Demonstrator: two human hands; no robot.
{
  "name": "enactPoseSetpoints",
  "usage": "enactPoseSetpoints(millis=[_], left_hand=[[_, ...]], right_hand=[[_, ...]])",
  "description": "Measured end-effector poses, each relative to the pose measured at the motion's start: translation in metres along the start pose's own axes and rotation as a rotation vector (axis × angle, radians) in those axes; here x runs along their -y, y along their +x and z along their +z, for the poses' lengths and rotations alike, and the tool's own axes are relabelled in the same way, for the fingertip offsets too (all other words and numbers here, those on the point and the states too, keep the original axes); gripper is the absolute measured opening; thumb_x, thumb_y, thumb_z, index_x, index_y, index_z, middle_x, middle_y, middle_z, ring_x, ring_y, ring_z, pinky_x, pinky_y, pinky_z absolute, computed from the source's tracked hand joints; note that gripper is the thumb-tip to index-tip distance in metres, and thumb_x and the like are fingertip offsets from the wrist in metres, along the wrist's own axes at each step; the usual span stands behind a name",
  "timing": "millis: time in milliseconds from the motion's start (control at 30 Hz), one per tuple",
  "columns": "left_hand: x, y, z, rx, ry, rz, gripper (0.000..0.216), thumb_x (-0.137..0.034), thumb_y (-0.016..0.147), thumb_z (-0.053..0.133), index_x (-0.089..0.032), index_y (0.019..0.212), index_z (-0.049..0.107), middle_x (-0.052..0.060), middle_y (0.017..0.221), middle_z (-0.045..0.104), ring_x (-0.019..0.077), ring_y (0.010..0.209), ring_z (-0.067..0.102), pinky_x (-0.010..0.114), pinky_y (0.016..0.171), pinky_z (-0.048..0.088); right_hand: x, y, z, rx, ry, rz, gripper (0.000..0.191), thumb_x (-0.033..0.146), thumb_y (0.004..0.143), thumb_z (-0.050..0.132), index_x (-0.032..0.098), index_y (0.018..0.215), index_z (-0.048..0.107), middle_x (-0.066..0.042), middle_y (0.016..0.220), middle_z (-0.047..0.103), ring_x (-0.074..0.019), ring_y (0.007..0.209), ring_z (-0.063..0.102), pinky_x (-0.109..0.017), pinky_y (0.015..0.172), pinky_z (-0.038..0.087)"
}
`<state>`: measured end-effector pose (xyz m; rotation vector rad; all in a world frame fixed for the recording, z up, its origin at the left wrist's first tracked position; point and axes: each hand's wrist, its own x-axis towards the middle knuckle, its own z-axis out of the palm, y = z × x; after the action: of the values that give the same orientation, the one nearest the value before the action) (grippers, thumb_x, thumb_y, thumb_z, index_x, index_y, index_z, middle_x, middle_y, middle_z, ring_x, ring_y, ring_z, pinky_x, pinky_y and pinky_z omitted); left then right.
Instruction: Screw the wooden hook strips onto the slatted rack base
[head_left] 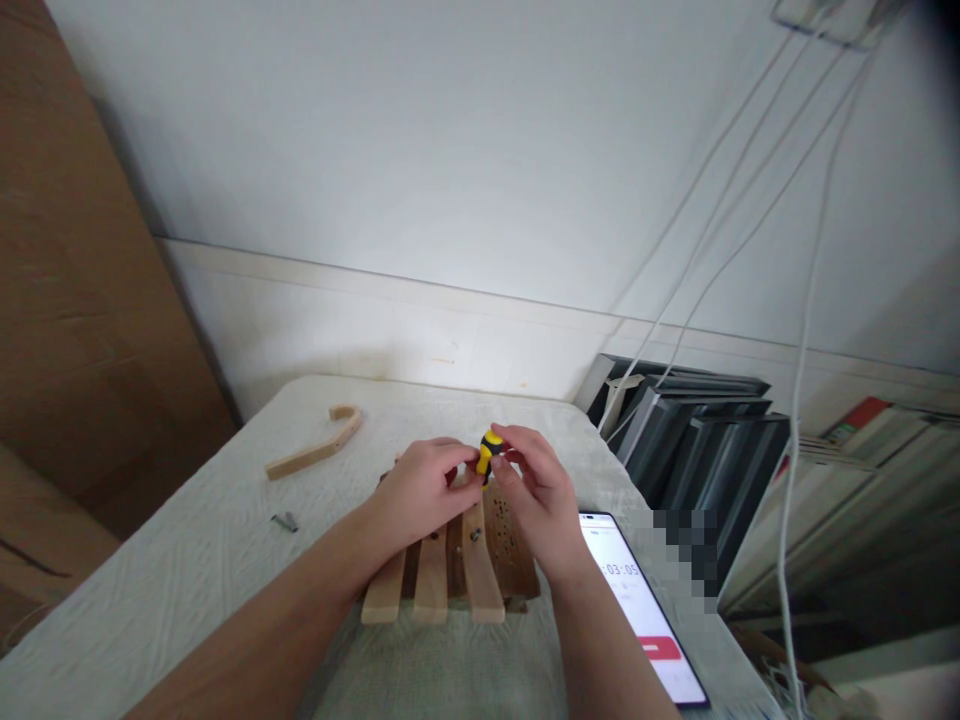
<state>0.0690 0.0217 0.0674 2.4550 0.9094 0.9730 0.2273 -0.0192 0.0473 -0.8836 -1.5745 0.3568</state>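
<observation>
A short screwdriver (490,453) with a yellow and black handle stands nearly upright over the wooden pieces. My right hand (541,490) grips its handle between thumb and fingers. Close against the handle's left side, my left hand (431,490) is closed in a pinch; what lies between its fingertips is hidden. Beneath both hands is a brown wooden board (517,555) with a patch of small holes. Several pale wooden hooks lie across it, among them a right-hand one (482,575) with a screw (475,535) in it. The screwdriver's tip is out of sight.
Another curved wooden hook (319,450) lies at the left on the cloth-covered table (225,560), with loose screws (285,521) nearer me. A phone (637,610) showing a timer lies right of my right forearm. Dark flat panels (697,440) lean beyond the table's right edge; white cables hang there.
</observation>
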Motion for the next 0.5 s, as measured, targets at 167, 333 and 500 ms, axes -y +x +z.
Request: enactPoseSetpoints(millis=[167, 333, 500], left_hand=[[-0.0004, -0.0002, -0.0013, 0.017, 0.028, -0.084, 0.011, -0.024, 0.077, 0.067, -0.015, 0.071, 0.065, -0.002, 0.061, 0.057, 0.0106, 0.057, 0.049, 0.022, 0.057, 0.034], [0.0007, 0.0002, -0.0006, 0.037, 0.016, -0.079, 0.014, -0.024, 0.081, 0.063, -0.015, 0.070, 0.065, -0.002, 0.060, 0.057, 0.0107, 0.057, 0.050, 0.022, 0.057, 0.035], [-0.0021, 0.0000, -0.0007, 0.024, 0.035, -0.094, 0.013, -0.022, 0.078, 0.063, -0.015, 0.068, 0.065, -0.002, 0.058, 0.058, 0.0100, 0.053, 0.049, 0.021, 0.054, 0.033]], right_hand=[[-0.0063, 0.0005, 0.0021, -0.032, 0.026, 0.012, 0.029, 0.016, 0.086, 0.059, 0.031, 0.111, 0.062, -0.003, 0.103, 0.060, -0.0164, 0.091, 0.058, -0.032, 0.077, 0.051], [-0.0065, 0.0014, 0.0034, -0.053, 0.017, 0.001, 0.028, 0.017, 0.084, 0.063, 0.031, 0.109, 0.062, -0.003, 0.102, 0.058, -0.0164, 0.090, 0.057, -0.032, 0.077, 0.050], [-0.0049, 0.0009, 0.0015, -0.016, 0.052, 0.010, 0.025, 0.017, 0.089, 0.057, 0.031, 0.109, 0.063, -0.003, 0.106, 0.061, -0.0169, 0.097, 0.058, -0.034, 0.083, 0.050]])
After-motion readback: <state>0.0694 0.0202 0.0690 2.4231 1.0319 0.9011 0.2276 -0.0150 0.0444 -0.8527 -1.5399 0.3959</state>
